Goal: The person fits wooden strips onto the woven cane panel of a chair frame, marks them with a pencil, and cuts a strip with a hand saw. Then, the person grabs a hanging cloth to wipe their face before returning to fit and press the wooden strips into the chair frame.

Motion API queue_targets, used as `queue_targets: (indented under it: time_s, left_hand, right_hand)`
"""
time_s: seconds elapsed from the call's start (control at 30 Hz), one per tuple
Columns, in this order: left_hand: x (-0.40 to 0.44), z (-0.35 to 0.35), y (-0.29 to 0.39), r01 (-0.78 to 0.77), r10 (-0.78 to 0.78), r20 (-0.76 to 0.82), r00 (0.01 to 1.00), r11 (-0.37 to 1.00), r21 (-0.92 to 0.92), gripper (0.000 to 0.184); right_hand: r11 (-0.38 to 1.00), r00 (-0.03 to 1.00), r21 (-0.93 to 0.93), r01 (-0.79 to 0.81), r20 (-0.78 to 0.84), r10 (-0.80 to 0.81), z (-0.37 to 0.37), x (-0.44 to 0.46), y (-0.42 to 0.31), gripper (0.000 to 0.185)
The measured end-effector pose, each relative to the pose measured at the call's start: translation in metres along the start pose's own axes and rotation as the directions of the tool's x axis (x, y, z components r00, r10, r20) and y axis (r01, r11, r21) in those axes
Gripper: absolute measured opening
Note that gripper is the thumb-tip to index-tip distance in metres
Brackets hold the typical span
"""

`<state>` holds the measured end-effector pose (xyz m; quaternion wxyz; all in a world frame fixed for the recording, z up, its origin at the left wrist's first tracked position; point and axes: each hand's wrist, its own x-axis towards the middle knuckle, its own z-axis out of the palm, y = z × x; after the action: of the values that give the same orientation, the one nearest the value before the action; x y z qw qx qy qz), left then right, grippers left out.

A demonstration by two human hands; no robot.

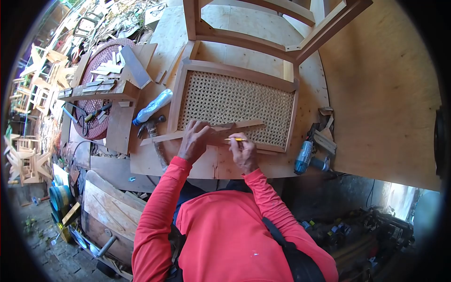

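Wooden strip (248, 124) over cane panel (225, 98), hammer (152, 128) and bottle (155, 105) nearby

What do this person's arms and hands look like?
The left grip and right grip are ordinary human hands, ungloved. The left sleeve and right sleeve are long and pinkish-red, creased along the arms, with cuffs ending at the wrists. I see no markings on the sleeves.
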<state>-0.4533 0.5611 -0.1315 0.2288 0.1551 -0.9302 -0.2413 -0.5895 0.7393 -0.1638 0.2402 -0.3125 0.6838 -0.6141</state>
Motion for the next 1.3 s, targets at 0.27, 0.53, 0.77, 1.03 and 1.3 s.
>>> queue_targets:
  time_s: [0.27,0.53,0.77,1.03,1.3]
  left_hand:
    - [0.008,-0.014,0.007,-0.057,0.056,0.036,0.998,0.998,0.018,0.034]
    - [0.053,-0.017,0.004,-0.166,0.165,0.021,0.986,0.981,0.104,0.033]
    - [0.055,-0.054,0.004,-0.051,0.074,-0.143,0.987,0.987,0.155,0.030]
    - [-0.030,-0.140,-0.061,0.469,-0.314,-0.537,0.783,0.865,0.179,0.012]
    - [-0.150,-0.159,-0.064,0.668,-0.676,-0.411,0.611,0.719,-0.190,0.017]
  right_hand:
    - [0.978,0.965,-0.177,0.109,-0.216,-0.147,-0.087,-0.004,0.021,0.014]
    - [0.997,0.955,-0.043,0.059,-0.288,-0.069,-0.123,-0.036,0.015,0.019]
    - [1.000,0.958,-0.012,0.017,-0.285,-0.020,-0.127,-0.047,0.059,0.026]
    - [0.981,0.992,-0.194,0.000,-0.124,-0.024,-0.116,-0.030,0.025,0.027]
    - [0.971,0.996,-0.236,0.046,-0.062,-0.062,-0.085,-0.025,-0.005,0.026]
